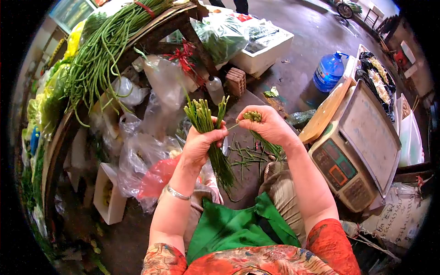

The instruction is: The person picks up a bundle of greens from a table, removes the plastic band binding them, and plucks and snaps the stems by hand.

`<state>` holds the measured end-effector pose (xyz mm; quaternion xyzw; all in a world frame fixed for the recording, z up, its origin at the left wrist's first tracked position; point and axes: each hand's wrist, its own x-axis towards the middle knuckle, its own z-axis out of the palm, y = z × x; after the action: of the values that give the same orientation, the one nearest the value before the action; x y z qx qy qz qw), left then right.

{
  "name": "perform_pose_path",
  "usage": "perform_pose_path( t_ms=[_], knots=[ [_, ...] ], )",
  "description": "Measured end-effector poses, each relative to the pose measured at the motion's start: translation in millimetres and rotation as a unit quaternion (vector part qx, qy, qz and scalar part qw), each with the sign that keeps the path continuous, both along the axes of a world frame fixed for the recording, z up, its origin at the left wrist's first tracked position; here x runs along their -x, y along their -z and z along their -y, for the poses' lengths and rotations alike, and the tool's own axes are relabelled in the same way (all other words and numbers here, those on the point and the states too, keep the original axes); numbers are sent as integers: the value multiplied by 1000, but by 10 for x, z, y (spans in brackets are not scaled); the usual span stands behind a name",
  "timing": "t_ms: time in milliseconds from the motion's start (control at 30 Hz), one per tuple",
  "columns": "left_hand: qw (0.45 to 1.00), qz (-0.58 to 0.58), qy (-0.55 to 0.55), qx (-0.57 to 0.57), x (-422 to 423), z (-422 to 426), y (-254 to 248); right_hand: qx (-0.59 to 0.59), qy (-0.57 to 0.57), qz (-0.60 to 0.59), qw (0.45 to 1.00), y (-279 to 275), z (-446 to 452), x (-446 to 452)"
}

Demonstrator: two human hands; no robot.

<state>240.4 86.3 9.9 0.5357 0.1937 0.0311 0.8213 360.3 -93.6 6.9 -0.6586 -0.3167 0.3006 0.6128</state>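
Centrally, a thick bundle of green stems [220,167] stands nearly upright over the person's lap, cut ends up, clenched in the curled fingers of the left hand [205,140]. Just beside it, the right hand [270,126] grasps a smaller bunch [252,116], its pale ends showing above the forefinger; a thin strand spans the gap between the hands. Below and between them, loose stem pieces [247,156] lie scattered on a dark surface, near the green apron [243,229].

To the right sits a scale [343,165] with a keypad and display panel, its markings too small to read. Beyond it stands a blue bottle [328,73] whose label is illegible. At lower right, a pale box [396,217] carries dark handwritten characters and figures, which I cannot read reliably. To the left are clear plastic bags [137,151] and a red bag [158,176]; above them, long green beans [98,64] hang over a wooden edge.
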Motion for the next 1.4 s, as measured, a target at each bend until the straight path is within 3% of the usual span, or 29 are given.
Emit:
perform_pose_path(
  t_ms=[167,233,367,533,700,967,1167,1400],
  knots=[
    [1000,-1,-7,-1,25,-17,-21,-32,31,-24,999,-8,6,-46],
    [1000,4,-9,4,34,-15,-50,-114,103,-151,976,-56,29,-71],
    [999,-5,-29,13,52,-23,-81,-225,40,-281,932,-52,66,-127],
    [1000,-15,-12,17,60,-19,-130,-245,25,-304,920,-40,46,-152],
    [999,-16,-23,21,57,61,-164,-232,46,-302,923,-68,22,-116],
    [998,-31,46,8,44,85,-147,-224,39,-329,917,-53,7,-84],
    [996,-42,77,22,54,124,-172,-200,49,-267,941,-58,20,-79],
    [993,-31,116,12,59,147,-130,-123,-64,-183,973,-247,68,-9]
  ],
)
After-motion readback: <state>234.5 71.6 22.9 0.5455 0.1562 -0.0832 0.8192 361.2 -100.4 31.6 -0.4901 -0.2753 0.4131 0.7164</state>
